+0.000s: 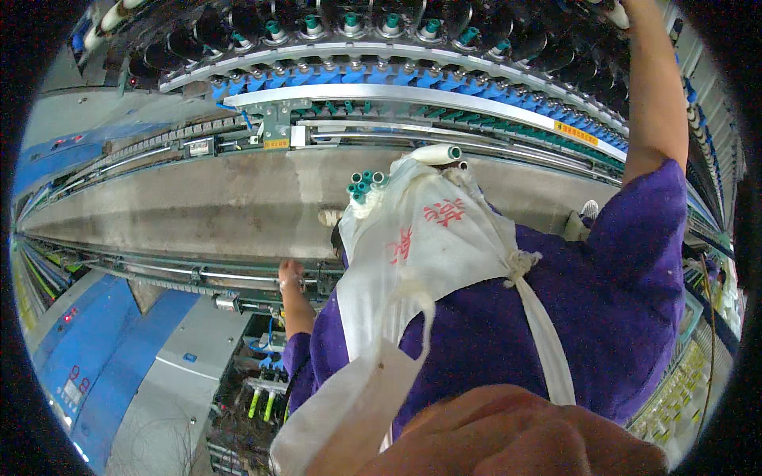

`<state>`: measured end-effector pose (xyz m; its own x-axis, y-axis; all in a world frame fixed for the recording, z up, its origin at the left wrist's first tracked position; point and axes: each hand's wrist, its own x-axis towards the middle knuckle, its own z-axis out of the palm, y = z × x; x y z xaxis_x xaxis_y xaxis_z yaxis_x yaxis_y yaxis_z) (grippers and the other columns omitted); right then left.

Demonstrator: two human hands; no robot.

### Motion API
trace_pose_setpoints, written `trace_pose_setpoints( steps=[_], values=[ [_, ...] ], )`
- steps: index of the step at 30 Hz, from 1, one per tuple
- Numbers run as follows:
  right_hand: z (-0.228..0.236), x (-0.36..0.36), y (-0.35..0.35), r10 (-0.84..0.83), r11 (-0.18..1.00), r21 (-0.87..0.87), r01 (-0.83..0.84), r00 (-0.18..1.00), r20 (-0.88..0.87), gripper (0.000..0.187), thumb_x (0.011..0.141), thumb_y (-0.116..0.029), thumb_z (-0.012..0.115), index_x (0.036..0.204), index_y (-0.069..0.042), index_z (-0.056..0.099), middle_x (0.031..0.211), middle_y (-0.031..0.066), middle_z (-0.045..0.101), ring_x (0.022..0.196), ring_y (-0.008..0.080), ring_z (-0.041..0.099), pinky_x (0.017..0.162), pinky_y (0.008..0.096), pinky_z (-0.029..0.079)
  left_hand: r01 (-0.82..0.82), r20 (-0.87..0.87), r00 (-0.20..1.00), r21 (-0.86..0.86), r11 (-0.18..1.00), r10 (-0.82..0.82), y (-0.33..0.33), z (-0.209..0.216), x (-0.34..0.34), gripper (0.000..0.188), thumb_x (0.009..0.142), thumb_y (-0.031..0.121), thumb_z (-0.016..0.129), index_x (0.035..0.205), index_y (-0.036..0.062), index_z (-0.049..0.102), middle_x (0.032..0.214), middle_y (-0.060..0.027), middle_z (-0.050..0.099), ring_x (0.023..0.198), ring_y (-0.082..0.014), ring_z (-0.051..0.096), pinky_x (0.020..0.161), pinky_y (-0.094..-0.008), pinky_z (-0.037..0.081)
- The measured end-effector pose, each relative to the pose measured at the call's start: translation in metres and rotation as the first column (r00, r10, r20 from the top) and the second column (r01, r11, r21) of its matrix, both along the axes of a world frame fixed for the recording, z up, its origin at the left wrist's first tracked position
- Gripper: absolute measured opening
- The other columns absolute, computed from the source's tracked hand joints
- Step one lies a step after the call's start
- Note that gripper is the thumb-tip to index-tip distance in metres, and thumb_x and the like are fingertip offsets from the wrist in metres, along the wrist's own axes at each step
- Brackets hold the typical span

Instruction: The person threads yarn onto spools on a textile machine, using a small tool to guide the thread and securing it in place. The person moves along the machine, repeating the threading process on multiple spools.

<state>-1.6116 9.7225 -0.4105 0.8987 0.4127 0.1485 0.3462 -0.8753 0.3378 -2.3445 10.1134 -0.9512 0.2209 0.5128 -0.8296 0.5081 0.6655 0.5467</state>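
My left hand [291, 272] is beside the lower machine's metal rail [238, 277], its fingers loosely curled in. I see nothing in it. Up at the right, my right forearm [661, 87] stretches to the top edge, where the hand passes out of the picture. Near that wrist is a white yarn bobbin [617, 15]; whether the hand touches it is hidden. From the white apron [421, 246] on my front stick out several green tubes [361, 188], with loose white yarn around them, and a full white bobbin [436, 155].
A spinning machine with a row of green-tipped spindles [351, 24] and blue parts [341, 75] curves along the far side. Blue and grey machine panels [119, 333] stand at the near left. Between the machines runs a grey floor aisle [198, 194]. My shoe [589, 209] shows at the right.
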Motion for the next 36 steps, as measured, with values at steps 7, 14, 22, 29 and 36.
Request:
trace_pose_setpoints(
  steps=[7,14,22,29,36],
  values=[
    [-0.03,0.02,0.026,-0.16,0.924,0.325,0.202,0.975,-0.152,0.023,0.075,-0.02,0.063,0.081,0.003,0.062,0.069,0.0133,0.058,0.062,0.0242,0.057,0.058,0.0403,0.047,0.066,-0.215,0.973,-0.061,0.996,-0.078,0.011,0.005,-0.1,0.017,0.089,0.016,0.06,0.101,0.005,0.056,0.076,-0.0059,0.061,0.059,-0.0163,0.055,0.05,-0.0291,0.045],
    [-0.044,-0.026,0.057,-0.316,0.865,0.388,0.32,0.946,-0.076,0.022,0.075,-0.025,0.066,0.082,-0.004,0.064,0.076,0.0093,0.062,0.066,0.0209,0.06,0.057,0.0378,0.049,0.257,-0.243,0.943,0.101,0.961,-0.227,0.201,0.035,-0.179,0.016,0.09,0.016,0.058,0.102,0.0054,0.057,0.077,-0.0044,0.063,0.058,-0.0139,0.056,0.049,-0.027,0.044],
    [-0.125,-0.019,0.031,-0.59,0.776,0.363,0.516,0.797,0.128,0.02,0.074,-0.03,0.07,0.083,-0.012,0.066,0.085,0.0047,0.067,0.071,0.0172,0.064,0.057,0.0349,0.051,-0.129,-0.011,0.991,0.172,0.977,0.133,0.351,0.056,-0.194,0.016,0.092,0.021,0.054,0.091,0.0061,0.058,0.073,-0.0056,0.062,0.057,-0.013,0.054,0.049,-0.0261,0.043],
    [-0.299,-0.164,0.064,-0.721,0.687,-0.132,0.715,0.693,0.008,0.04,0.082,-0.021,0.063,0.12,-0.009,0.058,0.113,0.0104,0.064,0.101,0.0228,0.062,0.081,0.0323,0.051,-0.014,-0.364,0.931,-0.032,0.999,0.002,0.197,0.055,-0.265,0.023,0.089,0.028,0.053,0.085,0.0069,0.06,0.069,-0.0058,0.06,0.056,-0.0155,0.053,0.049,-0.0309,0.042],
    [-0.513,-0.232,0.274,-0.166,0.942,-0.097,0.323,0.193,-0.967,0.014,0.085,-0.021,0.06,0.093,-0.01,0.06,0.08,0.0075,0.062,0.068,0.0202,0.058,0.059,0.0337,0.045,-0.162,-0.321,0.938,-0.084,0.983,0.127,0.238,0.015,-0.224,0.027,0.091,0.03,0.051,0.086,0.0053,0.06,0.069,-0.0075,0.059,0.061,-0.0184,0.054,0.054,-0.0334,0.043]
  ],
)
